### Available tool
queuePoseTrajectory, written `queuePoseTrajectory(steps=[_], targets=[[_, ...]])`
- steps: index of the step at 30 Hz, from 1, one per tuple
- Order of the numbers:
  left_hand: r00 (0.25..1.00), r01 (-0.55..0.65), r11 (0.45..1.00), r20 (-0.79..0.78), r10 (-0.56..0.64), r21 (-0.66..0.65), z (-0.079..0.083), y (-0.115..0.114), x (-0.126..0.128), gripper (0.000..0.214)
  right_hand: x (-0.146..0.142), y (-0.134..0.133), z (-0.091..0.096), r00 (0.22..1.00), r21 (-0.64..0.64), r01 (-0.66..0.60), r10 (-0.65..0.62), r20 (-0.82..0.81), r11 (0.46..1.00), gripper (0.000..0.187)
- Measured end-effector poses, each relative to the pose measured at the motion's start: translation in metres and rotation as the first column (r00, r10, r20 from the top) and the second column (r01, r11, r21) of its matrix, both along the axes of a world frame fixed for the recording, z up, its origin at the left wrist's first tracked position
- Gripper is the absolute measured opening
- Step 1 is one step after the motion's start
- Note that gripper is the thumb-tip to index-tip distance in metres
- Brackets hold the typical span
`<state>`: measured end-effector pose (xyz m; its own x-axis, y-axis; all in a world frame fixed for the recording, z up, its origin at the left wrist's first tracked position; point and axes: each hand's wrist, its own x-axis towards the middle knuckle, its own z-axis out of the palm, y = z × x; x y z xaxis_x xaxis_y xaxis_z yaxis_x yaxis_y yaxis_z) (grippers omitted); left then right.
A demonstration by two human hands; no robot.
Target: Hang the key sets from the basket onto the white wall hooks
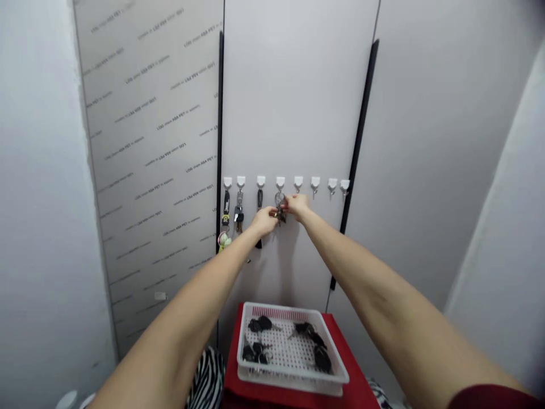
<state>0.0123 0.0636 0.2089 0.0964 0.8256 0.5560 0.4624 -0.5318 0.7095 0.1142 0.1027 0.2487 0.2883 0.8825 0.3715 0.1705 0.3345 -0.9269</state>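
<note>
A bunch of keys (280, 200) on a metal ring hangs at a white adhesive hook (280, 182) on the pale panel. My left hand (264, 220) pinches the bunch from the left, low down among the keys. From the right, my right hand (297, 205) has its fingers closed at the same bunch, just below the ring. Left of them, a dark strap (259, 199) hangs from its own hook, partly covered by my left hand. Farther left hang keys with a black fob (239, 216) and a black lanyard (226, 207) with a light-coloured charm.
Several white hooks (315, 182) continue to the right along the row. Below stands a white perforated basket (293, 382) holding dark keys (322, 359), on a red surface (232, 375). Long black handles (364, 119) edge the panel. A zebra-striped cloth (209, 378) lies beside the red surface.
</note>
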Motion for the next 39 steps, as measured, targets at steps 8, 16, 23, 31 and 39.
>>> queuePoseTrajectory(steps=[8,16,23,31,39], targets=[[0.916,0.061,0.975,-0.377,-0.139,-0.211,-0.142,-0.042,-0.022,0.028,0.038,-0.059,-0.162,0.794,-0.147,-0.246,0.286,0.536,0.958,0.013],[0.592,-0.133,0.98,-0.805,-0.043,-0.15,-0.21,-0.063,-0.023,0.031,0.028,-0.095,-0.264,0.458,-0.315,-0.217,0.382,0.803,0.924,0.031],[0.772,-0.143,0.928,-0.626,-0.112,-0.343,-0.202,-0.05,-0.021,0.021,0.021,-0.094,-0.258,0.512,-0.267,-0.294,0.387,0.767,0.918,0.033],[0.956,0.101,0.845,-0.183,-0.227,-0.525,-0.194,-0.036,-0.025,0.012,0.019,-0.1,-0.251,0.631,-0.228,-0.481,0.515,0.579,0.846,0.027],[0.936,0.352,0.822,0.173,-0.307,-0.448,-0.152,-0.039,-0.015,0.01,0.024,-0.093,-0.218,0.831,-0.231,-0.437,0.488,0.267,0.869,0.02]])
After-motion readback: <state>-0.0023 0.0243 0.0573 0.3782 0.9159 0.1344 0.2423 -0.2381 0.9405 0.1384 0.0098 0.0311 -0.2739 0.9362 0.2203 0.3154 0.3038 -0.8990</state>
